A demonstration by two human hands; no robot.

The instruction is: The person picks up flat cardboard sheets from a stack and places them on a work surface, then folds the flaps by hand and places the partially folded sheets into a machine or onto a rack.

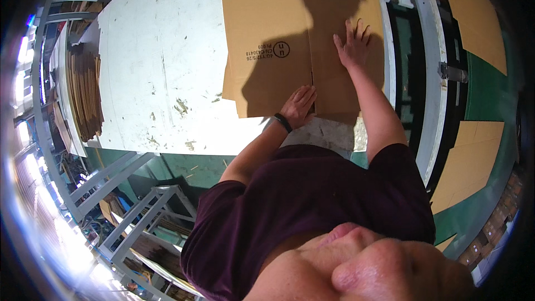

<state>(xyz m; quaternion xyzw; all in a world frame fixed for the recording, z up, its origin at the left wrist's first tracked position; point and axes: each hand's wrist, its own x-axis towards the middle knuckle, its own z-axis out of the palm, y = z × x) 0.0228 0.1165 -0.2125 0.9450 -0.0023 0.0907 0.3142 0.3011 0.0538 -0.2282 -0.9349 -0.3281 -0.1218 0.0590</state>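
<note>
A flat brown cardboard sheet (259, 8) lies on the white worktop, with a dark seam running from its far edge toward me and dark print on its left part. My left hand (299, 106) rests on its near edge beside the end of the seam, fingers stretched out and lying flat. Farther away on the right part, my right hand (353, 45) is laid on the cardboard with its fingers spread. Neither hand grips anything. A black wristband (283, 122) circles my left wrist. The shadow of a head and shoulders falls across the sheet.
The scuffed white worktop (161, 61) extends left to a stack of cardboard (84, 95) on edge. Right of it runs a grey metal rail (433, 78). More cardboard sheets (467, 159) lie beyond on a green surface (485, 97). A grey metal frame (142, 217) stands at lower left.
</note>
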